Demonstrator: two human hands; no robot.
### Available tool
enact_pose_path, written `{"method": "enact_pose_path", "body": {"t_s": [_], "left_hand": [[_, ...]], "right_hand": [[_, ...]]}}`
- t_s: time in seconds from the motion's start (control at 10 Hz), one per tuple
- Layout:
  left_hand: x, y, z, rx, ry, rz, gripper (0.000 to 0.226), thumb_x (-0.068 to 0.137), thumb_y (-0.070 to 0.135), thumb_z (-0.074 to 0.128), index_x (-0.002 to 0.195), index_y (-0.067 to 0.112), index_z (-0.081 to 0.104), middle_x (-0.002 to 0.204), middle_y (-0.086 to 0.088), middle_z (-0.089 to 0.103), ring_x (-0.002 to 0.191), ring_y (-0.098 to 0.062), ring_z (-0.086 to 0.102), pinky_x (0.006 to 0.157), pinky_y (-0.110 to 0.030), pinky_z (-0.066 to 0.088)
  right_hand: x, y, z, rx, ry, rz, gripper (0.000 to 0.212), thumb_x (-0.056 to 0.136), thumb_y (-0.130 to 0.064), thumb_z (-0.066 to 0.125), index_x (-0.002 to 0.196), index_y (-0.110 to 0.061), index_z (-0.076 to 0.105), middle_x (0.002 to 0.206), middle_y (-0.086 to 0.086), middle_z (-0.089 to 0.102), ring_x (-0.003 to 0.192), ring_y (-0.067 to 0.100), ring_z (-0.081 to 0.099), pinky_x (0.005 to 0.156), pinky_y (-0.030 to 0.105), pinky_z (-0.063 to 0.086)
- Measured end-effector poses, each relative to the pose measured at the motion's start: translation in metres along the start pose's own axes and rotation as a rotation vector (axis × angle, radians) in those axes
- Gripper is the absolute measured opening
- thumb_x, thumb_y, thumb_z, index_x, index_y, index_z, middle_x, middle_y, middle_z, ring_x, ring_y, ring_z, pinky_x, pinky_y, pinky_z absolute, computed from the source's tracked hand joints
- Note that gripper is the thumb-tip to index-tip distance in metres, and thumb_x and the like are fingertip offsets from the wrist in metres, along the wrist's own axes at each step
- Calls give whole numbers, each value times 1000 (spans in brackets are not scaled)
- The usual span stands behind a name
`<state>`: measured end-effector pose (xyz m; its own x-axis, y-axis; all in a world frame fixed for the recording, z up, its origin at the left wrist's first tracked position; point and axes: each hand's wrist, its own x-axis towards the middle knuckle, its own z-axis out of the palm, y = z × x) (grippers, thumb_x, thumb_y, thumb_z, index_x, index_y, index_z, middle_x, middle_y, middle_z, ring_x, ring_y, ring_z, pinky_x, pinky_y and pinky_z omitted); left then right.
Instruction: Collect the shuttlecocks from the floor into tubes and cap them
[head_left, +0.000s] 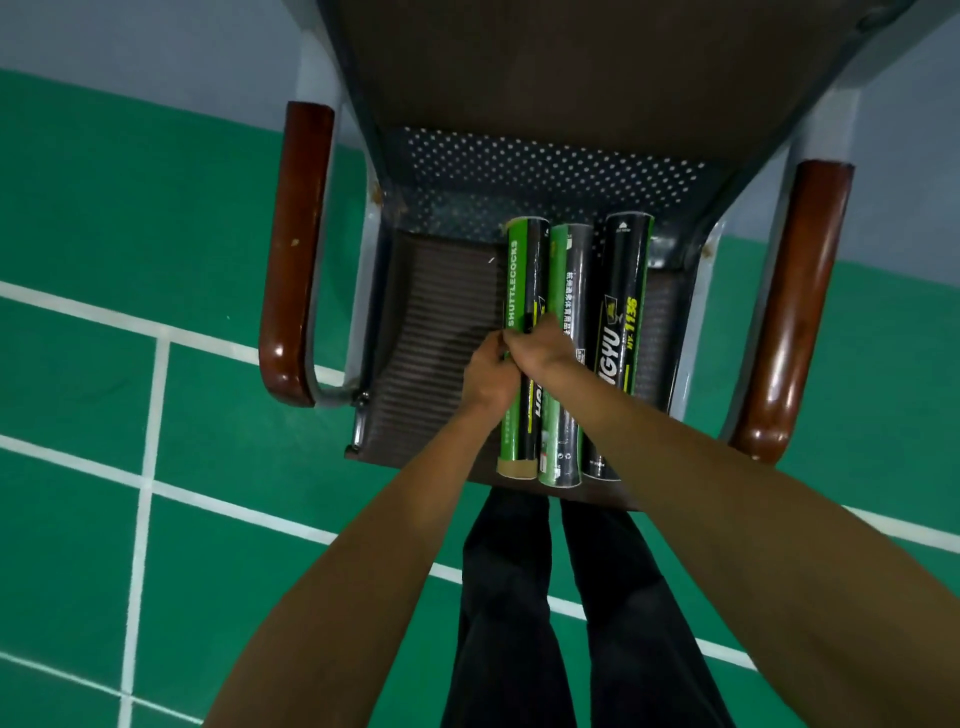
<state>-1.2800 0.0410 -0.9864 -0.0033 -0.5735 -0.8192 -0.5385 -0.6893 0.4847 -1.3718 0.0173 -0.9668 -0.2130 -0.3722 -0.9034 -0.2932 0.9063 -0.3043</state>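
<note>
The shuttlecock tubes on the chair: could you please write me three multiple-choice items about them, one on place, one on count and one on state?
1. Where do the shuttlecock tubes lie?
A. on the floor
B. on the chair seat
C. across an armrest

2. How many tubes are there?
A. two
B. five
C. three

3. What are the left hand and right hand doing?
A. gripping the leftmost tube
B. hanging free
C. gripping the armrests

Key: B, they rest side by side on the seat; C, three tubes show; A, both hands close on the leftmost tube near its middle.
</note>
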Motion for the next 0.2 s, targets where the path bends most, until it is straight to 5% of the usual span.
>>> {"method": "enact_pose_path", "body": {"t_s": [0.2], "left_hand": [[-4,50,-29,51,14,148,41,103,19,54,143,14,58,133,-9,68,120,-24,65,104,-40,53]], "right_hand": [[-26,-41,-44,21,40,-69,68,102,-43,51,153,-4,28,153,19,45,135,36,50,105,38,44]]}}
